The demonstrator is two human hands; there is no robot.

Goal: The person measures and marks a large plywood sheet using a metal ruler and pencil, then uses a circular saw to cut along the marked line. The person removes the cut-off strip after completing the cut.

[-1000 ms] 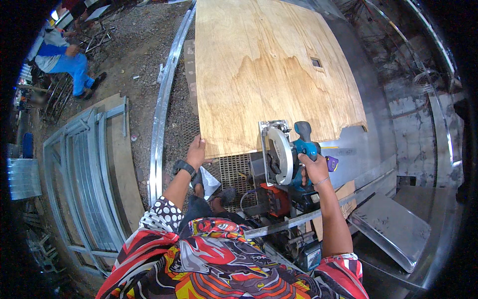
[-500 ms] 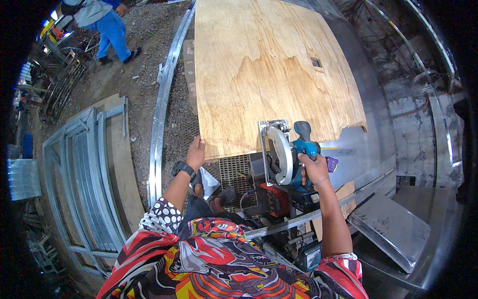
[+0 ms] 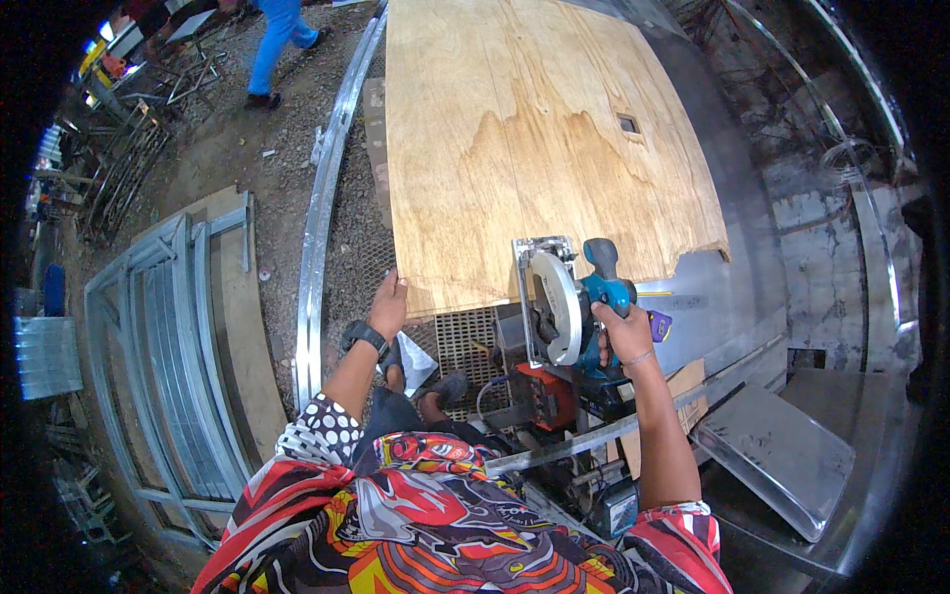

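A teal circular saw (image 3: 609, 297) with a pale blade guard and a metal base plate is gripped by its rear handle in my right hand (image 3: 625, 337). The front of its base plate rests over the near edge of a plywood sheet (image 3: 554, 129). That sheet has a darker stain, a small square hole and a ragged notch at its near right corner. At the near left corner, my left hand (image 3: 389, 307) is closed on the sheet's edge, its thumb side partly hidden. I cannot see whether the blade touches the wood.
Beside the saw lie a purple tape measure (image 3: 659, 325) and a yellow pencil (image 3: 655, 293) on the metal table (image 3: 727, 307). A red machine (image 3: 546, 396) sits below. Metal frames (image 3: 183, 356) lean at left, near a long metal rail (image 3: 332, 188). A person in blue trousers (image 3: 277, 45) is far left.
The person in blue trousers has walked to the right and farther off, partly out of view. My hands, the saw and the plywood sheet have barely moved.
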